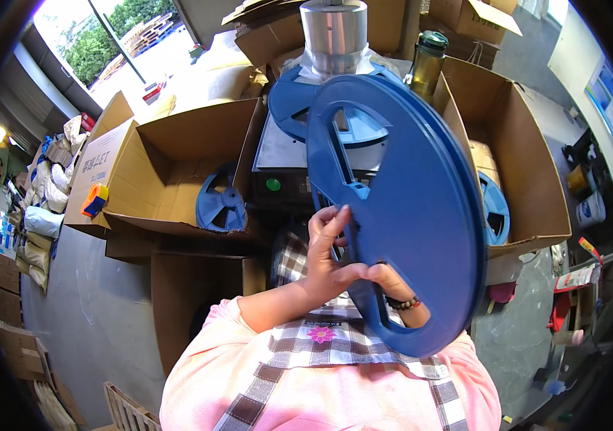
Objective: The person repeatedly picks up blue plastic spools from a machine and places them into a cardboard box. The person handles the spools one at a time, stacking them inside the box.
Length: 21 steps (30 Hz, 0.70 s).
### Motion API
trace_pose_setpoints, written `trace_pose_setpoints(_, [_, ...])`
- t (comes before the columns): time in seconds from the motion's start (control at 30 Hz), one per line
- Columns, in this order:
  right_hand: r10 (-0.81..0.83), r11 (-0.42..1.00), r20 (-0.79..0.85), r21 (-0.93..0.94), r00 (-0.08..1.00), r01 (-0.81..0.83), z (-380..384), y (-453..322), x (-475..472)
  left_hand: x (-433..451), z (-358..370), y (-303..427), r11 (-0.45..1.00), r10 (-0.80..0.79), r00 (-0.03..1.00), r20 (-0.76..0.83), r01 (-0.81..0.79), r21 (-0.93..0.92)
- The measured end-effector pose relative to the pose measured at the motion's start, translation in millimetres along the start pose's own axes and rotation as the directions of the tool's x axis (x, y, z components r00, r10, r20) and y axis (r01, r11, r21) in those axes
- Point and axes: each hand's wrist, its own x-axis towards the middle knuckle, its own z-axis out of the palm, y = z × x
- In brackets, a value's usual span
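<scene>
A large blue plastic reel (425, 215) is tilted nearly upright before my chest, its broad flange facing left. At its left side my left hand (325, 250) has its fingers bent around the edge near the hub. My right hand (390, 280) is mostly hidden behind the flange; its thumb and a beaded bracelet (403, 303) show through the lower cutout, and it grips the reel. Beyond, more blue reels (290, 102) lie flat on a machine's metal plate (279, 148), under a shiny metal cylinder (333, 37).
An open cardboard box (177, 145) at left holds a blue reel (221, 199). Another box (532, 178) at right holds a blue reel (495, 210). An orange tape roll (94, 200) hangs on the left box's flap. A green-lidded bottle (429, 64) stands behind.
</scene>
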Motion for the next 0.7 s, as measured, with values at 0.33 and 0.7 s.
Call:
trace_pose_setpoints(0.33, [-0.129,0.983,-0.153,0.112,0.98,0.146,-66.1,-32.7,-38.9,126.3,-5.2,-12.4,0.734,0.497,0.812,0.305,-0.581,0.351])
trace_pose_setpoints(0.7, [-0.443,0.795,-0.378,-0.586,0.813,0.16,-99.7,-67.2,-86.0,208.3,-43.0,-98.8,0.359,0.416,0.795,0.442,-0.589,0.724])
